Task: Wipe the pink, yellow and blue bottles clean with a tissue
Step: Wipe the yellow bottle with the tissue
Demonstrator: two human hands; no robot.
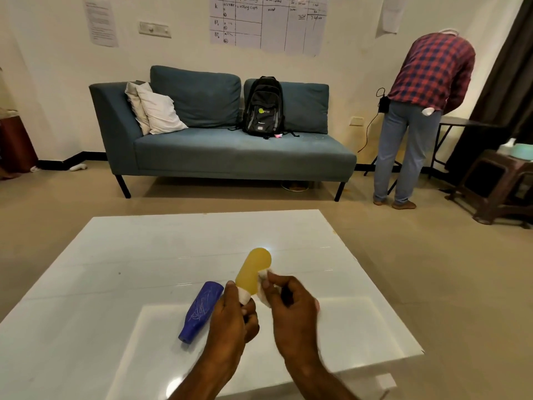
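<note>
My left hand (232,316) grips the neck end of the yellow bottle (253,269), which tilts up and away from me over the white table (144,255). My right hand (291,307) pinches a white tissue (264,287) against the bottle's right side. The blue bottle (202,310) lies on its side on the table just left of my left hand, with scribble marks on it. A sliver of pink (317,306) shows behind my right hand; I cannot tell what it is.
Beyond the table stands a blue sofa (225,145) with a black backpack (264,106) and pillows. A person in a checked shirt (418,111) bends over at the far right. A brown stool (496,186) stands at the right edge.
</note>
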